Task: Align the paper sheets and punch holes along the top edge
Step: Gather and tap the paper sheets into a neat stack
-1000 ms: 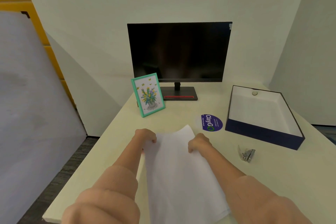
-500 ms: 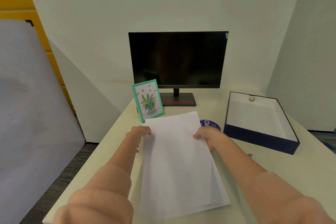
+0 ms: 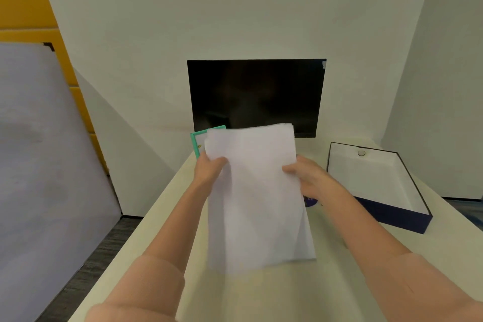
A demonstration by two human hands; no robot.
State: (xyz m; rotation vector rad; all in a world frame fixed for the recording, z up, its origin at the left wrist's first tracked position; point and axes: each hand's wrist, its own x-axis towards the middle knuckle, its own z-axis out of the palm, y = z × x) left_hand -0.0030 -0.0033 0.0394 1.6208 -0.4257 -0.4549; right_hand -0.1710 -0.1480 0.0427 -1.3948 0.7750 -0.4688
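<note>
Two sleeves of soft salmon-pink cloth cover the person's arms. The left sleeve [image 3: 141, 287], left of the paper sheets [image 3: 256, 198], ends in a rounded, slightly bunched edge partway along the forearm. The right sleeve [image 3: 423, 287], right of the paper sheets, ends about as far up, with a faint crease near its edge. The cloth looks thick, matte and plain. From each sleeve edge towards the paper sheets, forearm and wrist are bare, as are the left hand [image 3: 209, 172] and the right hand [image 3: 311, 180].
</note>
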